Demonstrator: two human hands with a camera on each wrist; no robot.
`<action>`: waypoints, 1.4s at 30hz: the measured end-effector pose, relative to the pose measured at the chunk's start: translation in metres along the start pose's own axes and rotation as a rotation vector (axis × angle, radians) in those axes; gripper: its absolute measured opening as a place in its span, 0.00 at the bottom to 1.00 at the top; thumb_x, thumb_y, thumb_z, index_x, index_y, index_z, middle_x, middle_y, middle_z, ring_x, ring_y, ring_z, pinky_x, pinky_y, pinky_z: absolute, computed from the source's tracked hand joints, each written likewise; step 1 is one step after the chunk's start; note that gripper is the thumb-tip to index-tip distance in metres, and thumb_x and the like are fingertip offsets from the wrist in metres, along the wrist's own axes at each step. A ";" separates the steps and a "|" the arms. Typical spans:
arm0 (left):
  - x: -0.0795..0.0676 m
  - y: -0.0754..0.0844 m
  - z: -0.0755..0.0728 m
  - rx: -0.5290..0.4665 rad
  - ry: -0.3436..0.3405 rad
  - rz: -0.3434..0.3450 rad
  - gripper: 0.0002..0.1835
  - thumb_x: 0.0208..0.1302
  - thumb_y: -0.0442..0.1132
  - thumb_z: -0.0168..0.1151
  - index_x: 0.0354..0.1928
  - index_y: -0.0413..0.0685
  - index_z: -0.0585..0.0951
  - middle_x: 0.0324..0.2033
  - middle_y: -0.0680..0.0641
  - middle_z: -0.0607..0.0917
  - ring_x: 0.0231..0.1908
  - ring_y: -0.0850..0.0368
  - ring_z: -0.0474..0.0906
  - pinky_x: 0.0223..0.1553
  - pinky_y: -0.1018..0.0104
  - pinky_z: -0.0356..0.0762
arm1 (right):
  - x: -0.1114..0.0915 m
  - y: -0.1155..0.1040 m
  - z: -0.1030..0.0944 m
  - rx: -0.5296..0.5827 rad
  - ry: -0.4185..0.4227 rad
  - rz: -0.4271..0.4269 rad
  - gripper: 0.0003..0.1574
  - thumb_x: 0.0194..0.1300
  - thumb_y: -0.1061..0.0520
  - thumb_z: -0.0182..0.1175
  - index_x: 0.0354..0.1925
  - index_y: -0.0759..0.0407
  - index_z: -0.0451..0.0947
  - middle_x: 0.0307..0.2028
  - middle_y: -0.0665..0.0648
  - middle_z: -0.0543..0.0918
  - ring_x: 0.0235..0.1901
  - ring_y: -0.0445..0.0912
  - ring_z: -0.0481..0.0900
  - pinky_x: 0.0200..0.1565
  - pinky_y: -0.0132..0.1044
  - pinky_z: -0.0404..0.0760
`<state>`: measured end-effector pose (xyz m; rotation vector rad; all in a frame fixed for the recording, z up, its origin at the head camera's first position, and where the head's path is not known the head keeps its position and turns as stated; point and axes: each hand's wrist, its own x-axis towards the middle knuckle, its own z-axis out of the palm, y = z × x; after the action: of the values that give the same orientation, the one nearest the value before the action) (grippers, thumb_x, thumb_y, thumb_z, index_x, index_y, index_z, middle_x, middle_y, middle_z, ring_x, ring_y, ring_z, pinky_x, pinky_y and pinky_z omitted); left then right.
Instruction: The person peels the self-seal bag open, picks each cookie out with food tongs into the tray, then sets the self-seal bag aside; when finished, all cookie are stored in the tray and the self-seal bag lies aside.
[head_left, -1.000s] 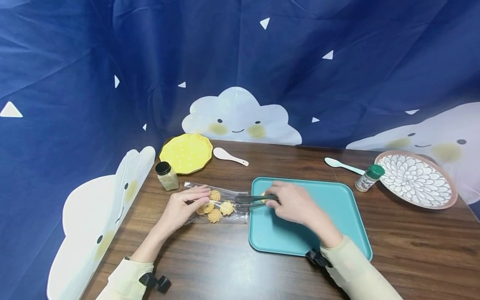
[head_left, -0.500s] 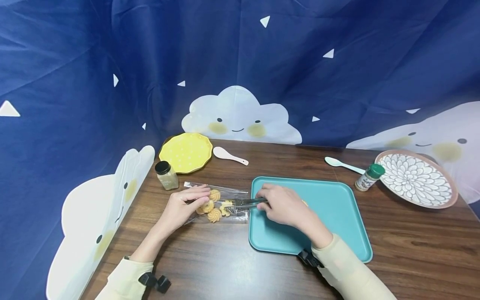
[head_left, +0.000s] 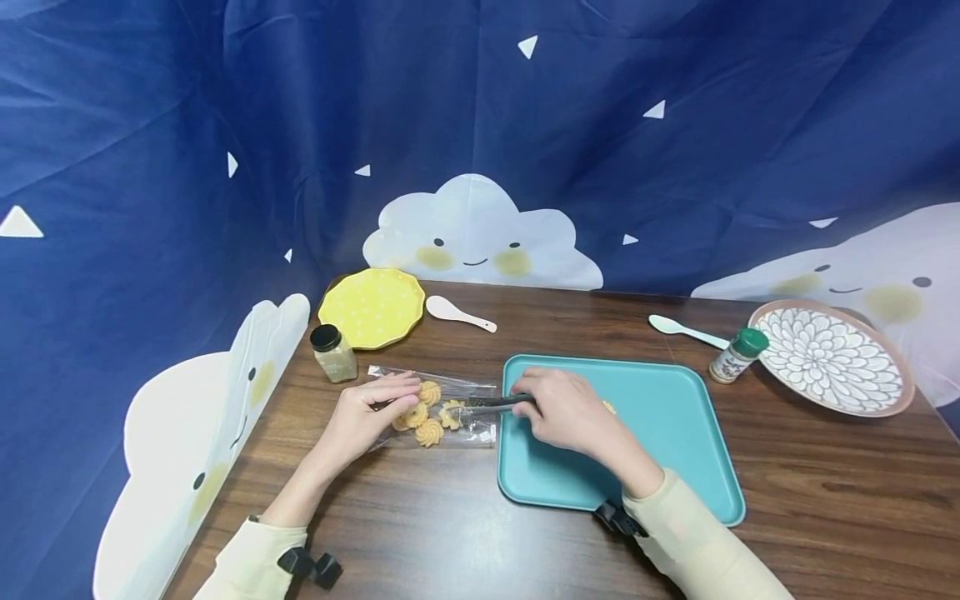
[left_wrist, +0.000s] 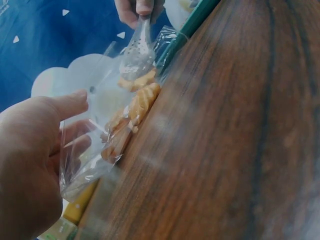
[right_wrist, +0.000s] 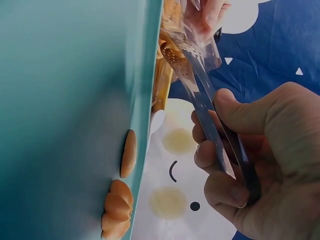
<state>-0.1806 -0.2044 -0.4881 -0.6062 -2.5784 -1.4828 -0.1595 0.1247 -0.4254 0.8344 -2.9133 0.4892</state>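
A clear plastic bag (head_left: 480, 427) of piped butter cookies (head_left: 429, 432) lies on the table. My left hand (head_left: 375, 412) holds its film at the left end, thumb on one side and fingers on the other in the left wrist view. My right hand (head_left: 562, 408) grips metal tongs (right_wrist: 202, 95) above the tray's left side. The perforated tong ends (left_wrist: 137, 60) reach into the bag's mouth, at the cookie (head_left: 451, 415) nearest it. Two cookies (right_wrist: 118, 210) lie on the teal tray (head_left: 660, 433); my right hand mostly hides them in the head view.
Behind the bag are a black-lidded jar (head_left: 334, 354), a yellow plate (head_left: 372, 308) and a white spoon (head_left: 459, 313). At the right stand a green-capped shaker (head_left: 738, 357), a pale spoon (head_left: 686, 331) and a flower-patterned plate (head_left: 828, 358). A blue curtain (head_left: 480, 108) hangs behind the table.
My right hand has moved a little left, and the tongs have gone deeper into the bag, onto a cookie. A cookie on the tray now shows beyond that hand. My left hand stays put.
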 end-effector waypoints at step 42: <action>0.000 0.000 0.000 0.003 -0.004 -0.011 0.16 0.64 0.52 0.70 0.51 0.58 0.89 0.53 0.57 0.89 0.64 0.56 0.82 0.72 0.61 0.72 | -0.099 0.073 -0.020 -0.146 0.408 -0.148 0.35 0.78 0.34 0.41 0.42 0.53 0.88 0.36 0.48 0.86 0.33 0.40 0.83 0.32 0.40 0.84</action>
<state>-0.1811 -0.2042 -0.4885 -0.5967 -2.5902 -1.4823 -0.1137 0.2396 -0.4419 0.8114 -2.4625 0.3755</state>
